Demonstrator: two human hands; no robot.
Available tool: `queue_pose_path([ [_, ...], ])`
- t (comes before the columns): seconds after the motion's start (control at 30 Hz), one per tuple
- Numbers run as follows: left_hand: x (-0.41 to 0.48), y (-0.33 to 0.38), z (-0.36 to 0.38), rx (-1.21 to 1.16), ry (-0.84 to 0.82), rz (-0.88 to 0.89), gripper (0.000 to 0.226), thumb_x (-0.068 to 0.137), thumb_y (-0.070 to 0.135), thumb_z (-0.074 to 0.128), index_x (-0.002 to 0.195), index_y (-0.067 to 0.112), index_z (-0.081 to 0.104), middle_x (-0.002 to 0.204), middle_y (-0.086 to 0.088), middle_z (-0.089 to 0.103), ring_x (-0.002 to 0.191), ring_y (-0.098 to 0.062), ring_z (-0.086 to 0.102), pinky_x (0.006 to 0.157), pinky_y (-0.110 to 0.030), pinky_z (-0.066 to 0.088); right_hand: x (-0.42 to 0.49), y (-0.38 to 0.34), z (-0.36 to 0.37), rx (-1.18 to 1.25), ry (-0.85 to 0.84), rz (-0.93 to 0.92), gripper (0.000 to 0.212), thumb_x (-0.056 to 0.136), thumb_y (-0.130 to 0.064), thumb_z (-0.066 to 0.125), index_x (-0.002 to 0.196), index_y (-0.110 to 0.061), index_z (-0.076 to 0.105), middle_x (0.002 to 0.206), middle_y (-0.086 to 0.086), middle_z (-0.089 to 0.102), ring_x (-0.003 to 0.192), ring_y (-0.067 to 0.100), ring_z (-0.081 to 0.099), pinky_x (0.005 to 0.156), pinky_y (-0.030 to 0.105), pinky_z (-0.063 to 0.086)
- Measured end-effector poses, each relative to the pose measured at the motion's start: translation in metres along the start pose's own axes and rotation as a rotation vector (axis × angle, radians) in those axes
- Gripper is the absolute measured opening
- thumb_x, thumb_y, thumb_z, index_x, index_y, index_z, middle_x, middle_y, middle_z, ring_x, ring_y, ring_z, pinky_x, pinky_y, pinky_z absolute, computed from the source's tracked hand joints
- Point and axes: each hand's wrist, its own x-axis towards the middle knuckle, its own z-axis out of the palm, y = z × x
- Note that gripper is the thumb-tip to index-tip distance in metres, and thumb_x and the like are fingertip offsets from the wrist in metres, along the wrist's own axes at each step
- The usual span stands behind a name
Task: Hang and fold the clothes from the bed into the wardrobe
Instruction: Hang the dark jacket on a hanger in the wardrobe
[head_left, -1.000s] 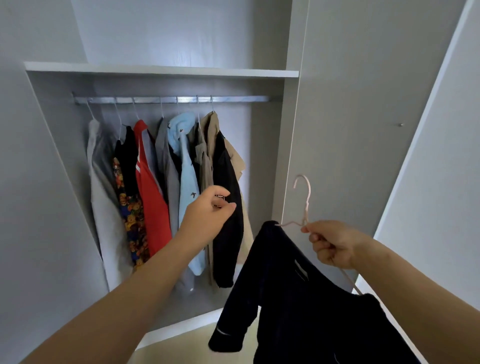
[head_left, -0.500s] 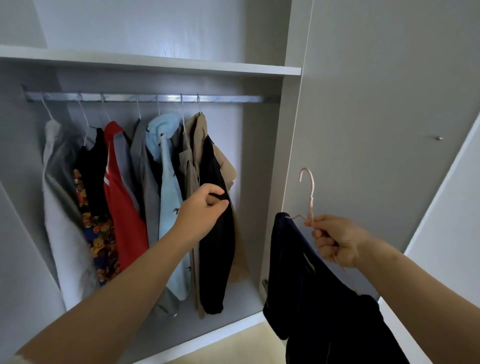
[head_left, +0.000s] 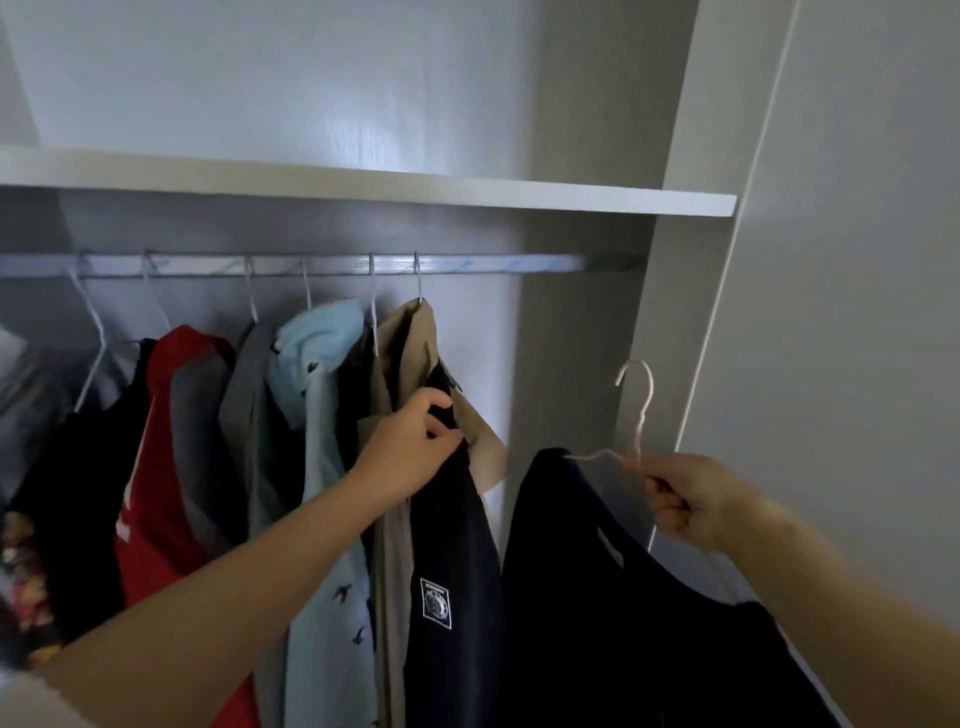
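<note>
A metal rail spans the open wardrobe under a white shelf. Several garments hang on it: a red top, a grey one, a light blue shirt, a beige coat and a dark navy garment with a small badge. My left hand grips the navy garment near its collar. My right hand grips a pale pink hanger just below its hook, right of the hanging clothes. A dark navy top hangs from that hanger.
The rail is bare right of the beige coat's hook, up to the wardrobe's side panel. An open grey wardrobe door stands close on the right. A patterned garment hangs at the far left.
The view has closed in on the wardrobe and tilted up. My right hand has carried the hanger with the navy top nearer to the rail. My left hand stays on the hanging navy garment.
</note>
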Motion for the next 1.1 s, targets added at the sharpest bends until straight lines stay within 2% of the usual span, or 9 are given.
queue_pose_path([
  [0.1,0.040,-0.006,0.007,0.046,0.010,0.038,0.025,0.088,0.024,0.059,0.111,0.029,0.049,0.100,0.010,0.054,0.087,-0.006,0.054,0.071,-0.016,0.040,0.032,-0.021,0.011,0.014,-0.049,0.005,0.024,0.094,-0.007,0.046,0.071,-0.013,0.049,0.032,-0.005,0.034,0.021,0.002,0.019,0.028,0.004,0.013],
  [0.17,0.062,-0.009,0.011,0.094,0.032,0.066,0.022,0.088,0.022,0.059,0.108,0.026,0.052,0.099,0.015,0.046,0.093,-0.007,0.048,0.079,-0.020,0.037,0.051,-0.035,0.020,0.017,-0.078,-0.007,0.024,0.094,-0.007,0.046,0.072,-0.013,0.048,0.032,-0.004,0.036,0.021,0.002,0.020,0.027,0.005,0.013],
  [0.3,0.105,-0.014,0.012,0.215,0.050,0.073,0.015,0.088,0.028,0.059,0.101,0.028,0.052,0.090,0.019,0.040,0.080,-0.001,0.044,0.075,-0.021,0.035,0.091,-0.075,0.042,0.076,-0.144,-0.025,0.025,0.095,-0.005,0.043,0.071,-0.011,0.048,0.032,-0.004,0.036,0.021,0.001,0.020,0.025,0.007,0.011],
  [0.43,0.138,-0.022,0.017,0.336,0.008,-0.014,0.030,0.089,0.030,0.058,0.117,0.022,0.051,0.124,0.001,0.041,0.112,-0.018,0.043,0.092,-0.024,0.036,0.127,-0.118,0.068,0.115,-0.274,-0.005,0.033,0.098,-0.003,0.029,0.069,-0.008,0.046,0.033,-0.002,0.037,0.020,0.002,0.021,0.024,0.009,0.012],
  [0.57,0.151,-0.034,0.030,0.353,0.054,-0.035,0.030,0.089,0.017,0.057,0.118,0.019,0.050,0.139,-0.005,0.032,0.123,-0.021,0.039,0.098,-0.018,0.028,0.159,-0.153,0.092,0.110,-0.389,-0.009,0.036,0.098,-0.004,0.023,0.068,-0.006,0.044,0.033,-0.001,0.037,0.021,0.002,0.024,0.024,0.009,0.014],
  [0.67,0.157,-0.038,0.038,0.340,0.114,-0.057,0.033,0.088,0.016,0.057,0.120,0.017,0.051,0.138,-0.006,0.030,0.122,-0.023,0.043,0.098,-0.017,0.030,0.182,-0.171,0.115,0.152,-0.471,0.018,0.037,0.098,-0.005,0.020,0.067,-0.006,0.041,0.033,-0.001,0.037,0.020,0.003,0.024,0.024,0.010,0.014],
  [0.77,0.162,-0.041,0.038,0.352,0.171,-0.085,0.038,0.088,0.020,0.059,0.125,0.015,0.051,0.128,-0.007,0.037,0.112,-0.023,0.049,0.089,-0.013,0.030,0.205,-0.176,0.140,0.146,-0.485,0.025,0.037,0.097,-0.004,0.018,0.067,-0.008,0.039,0.035,0.001,0.036,0.019,0.005,0.024,0.023,0.012,0.016],
  [0.93,0.158,-0.047,0.036,0.383,0.202,-0.106,0.041,0.087,0.023,0.058,0.128,0.019,0.050,0.121,-0.010,0.047,0.111,-0.026,0.048,0.092,-0.023,0.036,0.232,-0.143,0.157,-0.023,-0.484,0.020,0.035,0.098,-0.005,0.025,0.068,-0.011,0.041,0.042,0.000,0.038,0.021,0.004,0.026,0.027,0.009,0.017],
  [1.1,0.149,-0.053,0.045,0.339,0.230,-0.076,0.035,0.086,0.022,0.061,0.120,0.021,0.053,0.126,-0.006,0.049,0.114,-0.019,0.045,0.090,-0.016,0.032,0.238,-0.123,0.168,-0.039,-0.482,-0.029,0.032,0.100,-0.009,0.029,0.072,-0.016,0.042,0.042,-0.002,0.036,0.023,0.003,0.027,0.028,0.008,0.019],
])
